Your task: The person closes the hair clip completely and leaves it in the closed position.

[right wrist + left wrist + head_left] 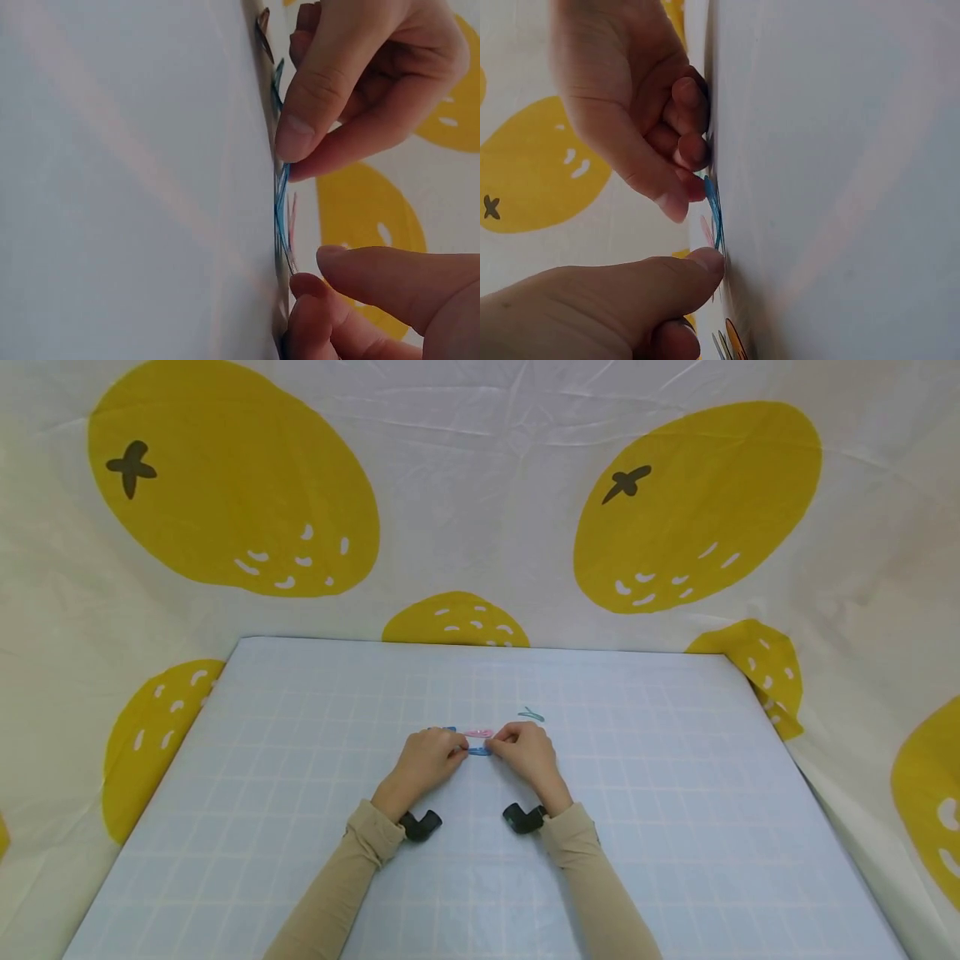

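A blue hair clip [479, 751] lies between the two hands, low over the table. My left hand [429, 758] pinches one end of it between thumb and forefinger, as the right wrist view shows the clip [282, 206] coming out of its grip. At the other end, my right hand [527, 755] touches the clip's tip with a forefinger; its thumb [360, 262] stands a little apart from the clip. Just beyond is a pink hair clip [477, 733]. A teal hair clip [531, 715], spread at one end, lies past the right hand.
Another blue clip [449, 728] shows partly behind the left hand. An orange clip [736, 339] is at the lower edge of the left wrist view. The pale gridded table [712, 793] ends at a hanging cloth [480, 510] with yellow fruit prints.
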`<state>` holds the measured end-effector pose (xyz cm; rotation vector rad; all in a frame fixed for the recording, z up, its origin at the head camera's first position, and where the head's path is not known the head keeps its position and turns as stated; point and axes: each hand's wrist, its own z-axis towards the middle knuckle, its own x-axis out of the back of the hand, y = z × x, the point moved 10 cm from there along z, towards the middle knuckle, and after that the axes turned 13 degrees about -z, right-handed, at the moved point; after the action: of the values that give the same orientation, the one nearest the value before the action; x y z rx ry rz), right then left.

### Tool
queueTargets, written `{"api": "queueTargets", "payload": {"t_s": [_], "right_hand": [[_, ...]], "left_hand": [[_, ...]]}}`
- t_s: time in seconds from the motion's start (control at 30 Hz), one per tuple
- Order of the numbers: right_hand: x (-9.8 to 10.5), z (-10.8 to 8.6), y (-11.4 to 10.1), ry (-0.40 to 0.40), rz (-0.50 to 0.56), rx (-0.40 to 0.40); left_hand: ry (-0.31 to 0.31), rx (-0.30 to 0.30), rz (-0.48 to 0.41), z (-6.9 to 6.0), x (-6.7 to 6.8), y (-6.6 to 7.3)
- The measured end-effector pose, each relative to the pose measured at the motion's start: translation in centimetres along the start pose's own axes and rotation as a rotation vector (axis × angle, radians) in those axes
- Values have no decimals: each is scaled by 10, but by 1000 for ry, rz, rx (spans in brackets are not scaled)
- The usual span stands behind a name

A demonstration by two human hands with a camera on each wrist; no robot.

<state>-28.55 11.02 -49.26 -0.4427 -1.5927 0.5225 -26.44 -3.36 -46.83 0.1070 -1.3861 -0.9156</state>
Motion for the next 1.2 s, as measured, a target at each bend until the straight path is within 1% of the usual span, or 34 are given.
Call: {"api": "queueTargets", "payload": {"t_s": [0.17,0.37,0.57,0.77,0.87,0.93,1.07,1.2], "right_hand": [[0,1,1,-13,42,14],[0,4,0,-49,129,23],[7,6,1,-35,168,26],[18,7,1,-2,197,49],[24,8,6,18,233,32],[28,10,13,38,254,8],[38,12,26,100,292,-27],[51,12,40,185,341,-65]], "left_hand": [[0,-11,-2,-1,2,3],[3,-24,-23,-1,5,6],[3,-28,-37,4,8,12],[25,-58,-54,13,11,24],[31,-62,-53,19,10,28],[18,-43,-63,25,6,30],[-16,18,-107,36,-1,30],[3,36,-129,46,-4,34]]}}
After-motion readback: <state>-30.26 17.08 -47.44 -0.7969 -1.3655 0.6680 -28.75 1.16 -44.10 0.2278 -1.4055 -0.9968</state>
